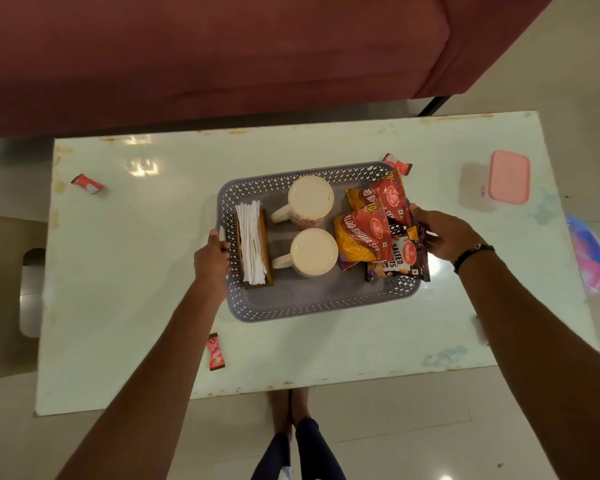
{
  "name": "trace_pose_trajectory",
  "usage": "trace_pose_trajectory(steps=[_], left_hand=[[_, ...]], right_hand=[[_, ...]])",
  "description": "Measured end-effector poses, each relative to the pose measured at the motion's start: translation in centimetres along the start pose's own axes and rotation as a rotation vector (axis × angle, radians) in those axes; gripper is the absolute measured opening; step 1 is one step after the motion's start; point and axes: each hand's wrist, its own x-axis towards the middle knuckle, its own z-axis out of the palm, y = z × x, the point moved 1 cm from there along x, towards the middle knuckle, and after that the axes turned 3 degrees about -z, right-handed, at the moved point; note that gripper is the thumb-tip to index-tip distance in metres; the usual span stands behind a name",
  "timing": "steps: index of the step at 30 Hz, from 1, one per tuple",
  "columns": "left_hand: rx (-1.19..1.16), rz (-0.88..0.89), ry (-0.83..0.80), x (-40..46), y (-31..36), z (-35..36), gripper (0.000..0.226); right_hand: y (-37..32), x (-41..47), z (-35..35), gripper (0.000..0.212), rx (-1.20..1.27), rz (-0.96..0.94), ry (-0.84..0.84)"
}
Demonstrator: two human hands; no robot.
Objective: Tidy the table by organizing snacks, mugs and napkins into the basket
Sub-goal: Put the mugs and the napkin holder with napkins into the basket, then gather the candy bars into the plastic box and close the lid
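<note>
— Basket (312, 308), grey with perforated walls, sitting near the middle of a pale green counter (136, 306), seen from above.

— And inside?

— Along the left wall, white napkins (252, 245) standing in a brown wooden holder (267, 271). In the middle, two cream mugs: far mug (310, 199) and near mug (314, 252), both with handles pointing left. On the right, red snack packets (378, 216) overlapping one another, with a dark packet of salted nuts (400, 261) lying partly over the near-right rim.

— Hands?

— Left hand (212, 256) on the basket's left rim, fingers curled over the edge there. Right hand (444, 235) at the right rim, fingers closed against the dark packet and that side of the basket; hard to tell whether gripping packet, rim, or both. Dark beaded bracelet (473, 252) on the right wrist.

— Anything outside the basket?

— Three small red sachets on the counter: far-left sachet (88, 184), near sachet (215, 352) close to the front edge, and far-right sachet (398, 164) just beside the basket's far-right corner. Pink-lidded container (508, 177) well apart at far right. Maroon sofa (222, 57) beyond the counter. Person's feet (290, 410) on the tiled floor below.
</note>
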Motion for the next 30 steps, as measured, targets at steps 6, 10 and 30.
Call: trace_pose_trajectory(steps=[6,10,30], left_hand=[[0.264,0.187,0.242,-0.9,-0.3,-0.7,0.040],[0.425,0.672,0.384,-4.0,-0.7,-0.5,0.028],[0.331,1.077,-0.065,-18.7,-3.6,28.9,0.024]], right_hand=[[0.2,0.1,0.6,0.022,-0.242,-0.189,0.262],[1.4,-2.1,0.2,0.030,-0.266,-0.381,0.479],[-1.1,5.6,-15.5,0.061,-0.679,-0.645,0.479]])
